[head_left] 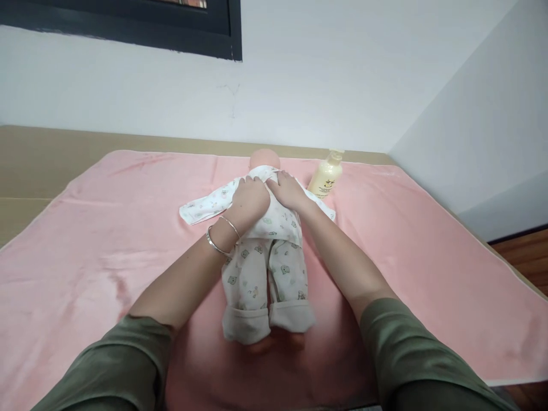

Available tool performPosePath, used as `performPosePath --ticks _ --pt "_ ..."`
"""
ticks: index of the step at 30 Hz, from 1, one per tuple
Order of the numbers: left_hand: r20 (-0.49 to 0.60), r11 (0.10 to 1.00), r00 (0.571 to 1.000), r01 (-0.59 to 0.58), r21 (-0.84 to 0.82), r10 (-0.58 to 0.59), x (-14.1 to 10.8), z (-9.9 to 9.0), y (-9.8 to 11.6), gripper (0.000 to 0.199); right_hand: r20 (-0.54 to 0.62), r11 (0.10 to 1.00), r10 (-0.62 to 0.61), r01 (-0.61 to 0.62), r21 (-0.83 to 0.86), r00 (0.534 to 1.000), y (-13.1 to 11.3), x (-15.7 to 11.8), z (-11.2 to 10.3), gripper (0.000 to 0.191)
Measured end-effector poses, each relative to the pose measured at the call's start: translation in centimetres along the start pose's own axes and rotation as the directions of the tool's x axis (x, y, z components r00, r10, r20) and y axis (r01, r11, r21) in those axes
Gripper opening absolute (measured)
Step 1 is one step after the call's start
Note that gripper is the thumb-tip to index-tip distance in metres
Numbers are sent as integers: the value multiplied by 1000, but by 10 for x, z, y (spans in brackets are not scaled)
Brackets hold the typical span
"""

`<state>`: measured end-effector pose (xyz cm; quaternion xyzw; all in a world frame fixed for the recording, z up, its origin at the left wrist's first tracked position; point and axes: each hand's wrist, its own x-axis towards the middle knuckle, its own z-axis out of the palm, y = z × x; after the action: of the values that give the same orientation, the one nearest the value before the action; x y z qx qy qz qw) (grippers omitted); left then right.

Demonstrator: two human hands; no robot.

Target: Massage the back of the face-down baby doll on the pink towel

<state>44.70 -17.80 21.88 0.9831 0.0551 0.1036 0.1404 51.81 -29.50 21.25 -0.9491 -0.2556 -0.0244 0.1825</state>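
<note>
A baby doll lies stretched out on a pink sheet, its bald head at the far end. It wears a white printed shirt and matching pants with turned-up cuffs. My left hand, with bracelets at the wrist, rests on the upper shirt, fingers pointing away and slightly bent. Beside it, my right hand lies on the shirt near the other shoulder, its thumb apart from the fingers. The shirt's sleeves reach out to both sides. Under the cuffs, the feet are dim and blurred.
A pale yellow pump bottle stands tilted in view near the right sleeve. Behind the sheet runs a wooden surface edge against a white wall. A dark window frame is at upper left.
</note>
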Motion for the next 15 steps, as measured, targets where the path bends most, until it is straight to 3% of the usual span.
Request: performPosePath --ticks 4,8,11,15 --pt "91 997 994 68 -31 -65 3 -7 -3 32 29 992 -45 48 -120 999 -10 -13 -6 59" --pt "49 993 997 62 -96 -57 17 -1 -25 42 74 965 -58 75 -253 996 -34 -35 -13 49" --pt "34 992 999 27 -126 -23 20 3 -33 48 87 980 -27 44 -193 996 -35 -35 -16 45" --pt "65 1000 998 13 18 -15 12 -3 -22 45 60 999 -7 9 -36 998 -12 -14 -11 51"
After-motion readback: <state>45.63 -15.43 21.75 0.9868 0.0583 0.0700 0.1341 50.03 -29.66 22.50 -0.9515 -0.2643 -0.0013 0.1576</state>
